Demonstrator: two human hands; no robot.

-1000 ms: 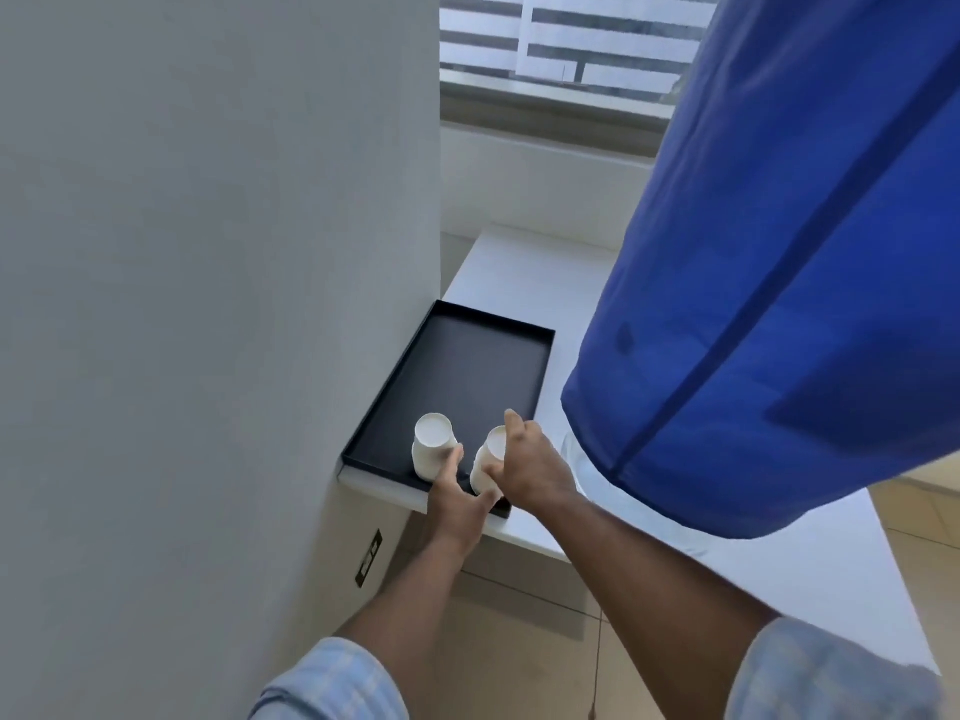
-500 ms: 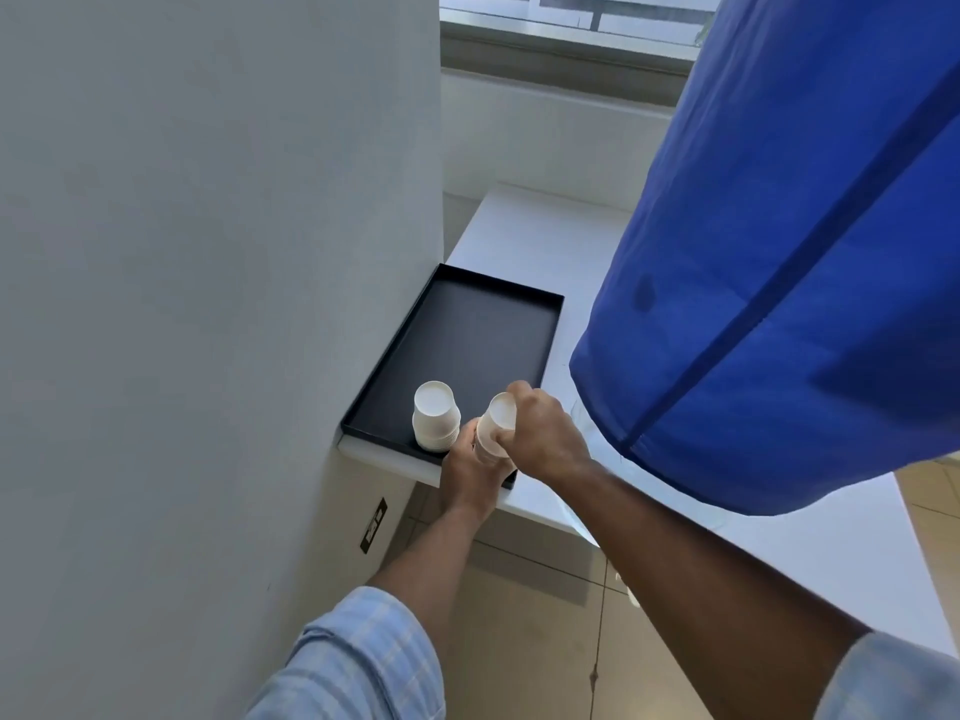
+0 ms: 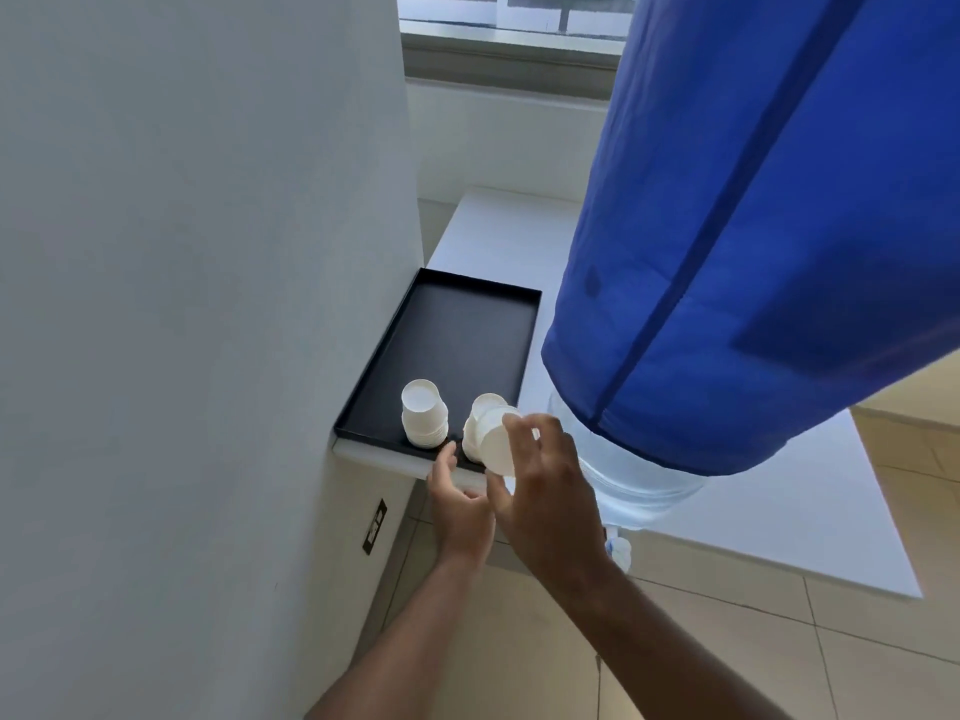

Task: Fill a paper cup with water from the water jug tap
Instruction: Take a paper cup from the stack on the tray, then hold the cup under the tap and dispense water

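Observation:
My right hand (image 3: 540, 485) holds a white paper cup (image 3: 496, 441), tilted on its side, just above the front edge of the black tray (image 3: 457, 330). Two stacks of upside-down white cups stand on the tray's near end: one on the left (image 3: 423, 418) and one (image 3: 475, 418) right behind the held cup. My left hand (image 3: 457, 504) hovers open below the tray's front edge, holding nothing. The water jug (image 3: 639, 485), under a blue cloth cover (image 3: 753, 226), stands to the right. Its small tap (image 3: 618, 550) pokes out over the counter edge.
A grey wall (image 3: 208, 304) runs along the left, touching the tray's side. The white counter (image 3: 779, 511) carries the tray and jug. A black wall socket (image 3: 374, 527) sits below the counter. Tiled floor (image 3: 727, 641) lies beneath, and a window is at the back.
My right hand has lifted one cup off the right stack and tipped it sideways. My left hand has let go of the stack and dropped below the tray's edge, opening.

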